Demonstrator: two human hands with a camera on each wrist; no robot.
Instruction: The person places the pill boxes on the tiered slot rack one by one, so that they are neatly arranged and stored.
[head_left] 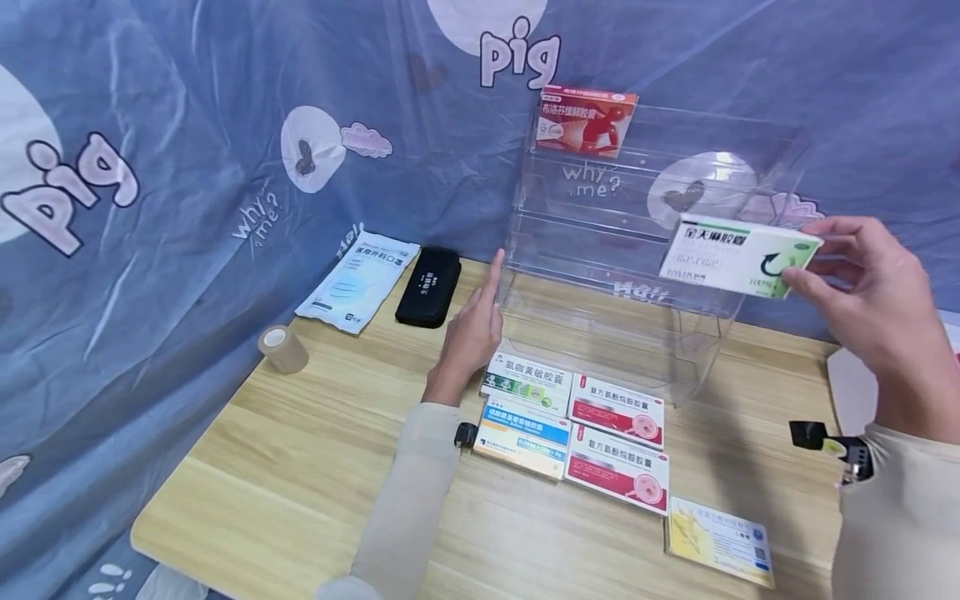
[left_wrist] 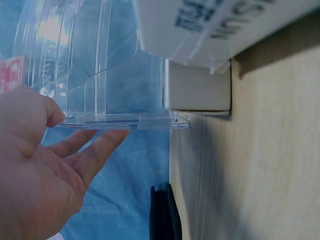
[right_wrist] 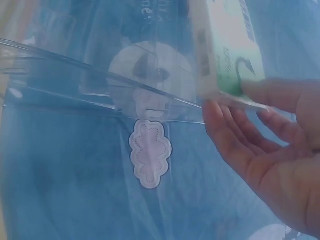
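My right hand point(head_left: 877, 292) pinches one end of a white and green medicine box point(head_left: 738, 254) between thumb and fingers. The box is raised in front of the right part of a clear acrylic display rack point(head_left: 637, 325). In the right wrist view, the thumb lies on the green end of the medicine box point(right_wrist: 232, 55). At the rack's left side is my left hand point(head_left: 472, 329). The left wrist view shows the rack's side panel point(left_wrist: 125, 121) between the thumb and fingers of the left hand point(left_wrist: 45, 165). A red ibuprofen box point(head_left: 585, 122) stands on the top tier.
Several medicine boxes lie before the rack, including a blue and white one point(head_left: 522, 435) and a red and white one point(head_left: 618, 468). A yellow and white box point(head_left: 720, 542) lies right. Leftward are a mask packet point(head_left: 358, 282), a black case point(head_left: 429, 287) and a tan roll point(head_left: 283, 350).
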